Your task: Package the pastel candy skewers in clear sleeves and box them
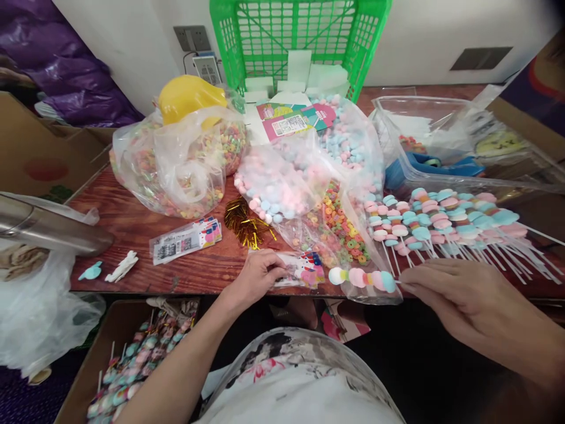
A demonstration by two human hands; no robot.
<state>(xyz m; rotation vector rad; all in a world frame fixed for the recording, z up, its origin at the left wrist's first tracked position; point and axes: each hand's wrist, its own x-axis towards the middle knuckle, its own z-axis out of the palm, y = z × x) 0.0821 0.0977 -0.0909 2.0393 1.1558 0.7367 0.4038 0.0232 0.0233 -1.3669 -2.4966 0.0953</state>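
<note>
Marshmallow skewer (362,279), its white stick (398,282) pinched by the right hand (459,291), probably fares best held level while the left hand (258,275) pinches the printed plastic bags (311,269).

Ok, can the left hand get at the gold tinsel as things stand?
Probably yes: the gold tinsel lies just beyond the left hand, with nothing visible between them, though that hand is at the printed packets.

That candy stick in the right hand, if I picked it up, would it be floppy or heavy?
The candy stick probably won't flop, because it looks straight while the right hand pinches one end. It's likely light for its size, since its pieces look puffy. Those rounded pieces might let it roll if pushed.
</note>
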